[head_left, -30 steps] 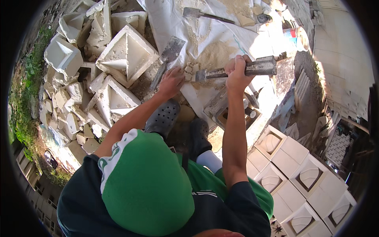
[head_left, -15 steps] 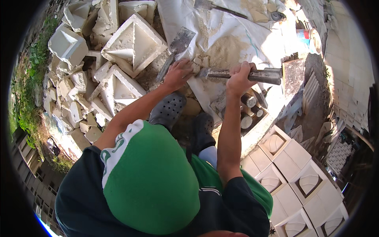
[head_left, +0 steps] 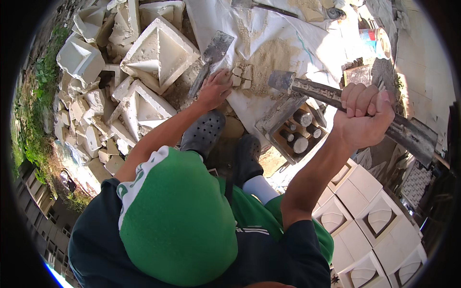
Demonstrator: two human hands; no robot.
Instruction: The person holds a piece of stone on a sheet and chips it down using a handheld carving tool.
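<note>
- Raised since the earlier frame, the hammer (head_left: 355,108) now hangs above the white sheet (head_left: 269,29), off the small stone pieces (head_left: 241,77).
- Right hand (head_left: 362,117) is closed tight around the hammer's handle.
- Left hand (head_left: 213,89) lies spread, fingers touching those pieces, beside a trowel (head_left: 211,57).
- Far right stands a red-and-blue can (head_left: 374,41).
</note>
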